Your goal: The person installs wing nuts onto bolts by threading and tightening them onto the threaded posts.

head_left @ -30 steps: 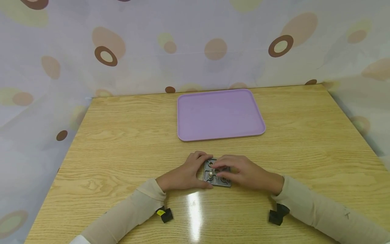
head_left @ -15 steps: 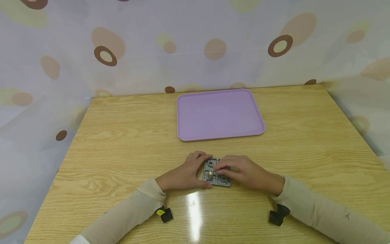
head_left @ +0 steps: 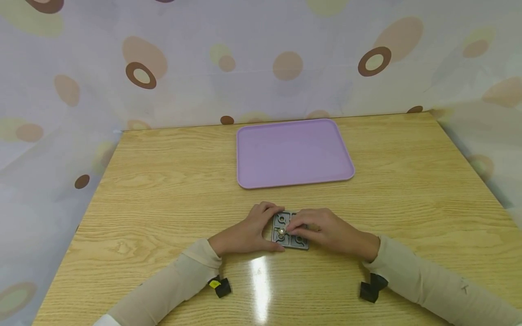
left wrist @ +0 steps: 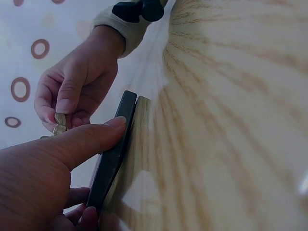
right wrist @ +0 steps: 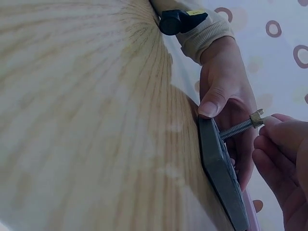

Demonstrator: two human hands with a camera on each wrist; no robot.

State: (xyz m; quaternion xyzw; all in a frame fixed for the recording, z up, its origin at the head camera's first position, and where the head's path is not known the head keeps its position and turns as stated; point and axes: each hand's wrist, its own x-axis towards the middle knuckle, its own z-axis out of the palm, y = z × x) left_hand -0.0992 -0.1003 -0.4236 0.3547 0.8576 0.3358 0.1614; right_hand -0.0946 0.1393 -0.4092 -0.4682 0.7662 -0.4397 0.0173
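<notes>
A grey metal plate (head_left: 299, 245) with recessed round shapes lies flat on the wooden table. My left hand (head_left: 246, 232) grips it, thumb on the near edge and fingers on the far edge. From the plate stands a threaded bolt (right wrist: 236, 130), seen from the side in the right wrist view. A brass wing nut (right wrist: 257, 119) sits high on this bolt, near its end. With thumb and forefinger my right hand (head_left: 322, 230) pinches one wing of the nut. The right hand covers the plate's right part in the head view.
Behind the plate, a flat purple tray (head_left: 295, 154) lies toward the back of the table (head_left: 175, 181). A spotted cloth (head_left: 253, 90) hangs behind and at both sides. Black wrist cameras (head_left: 372, 289) stick out below the sleeves.
The right thumb and fingertips, spread apart a second ago, have come together on the wing nut. The nut's wings have turned. The left hand and plate stay still.
</notes>
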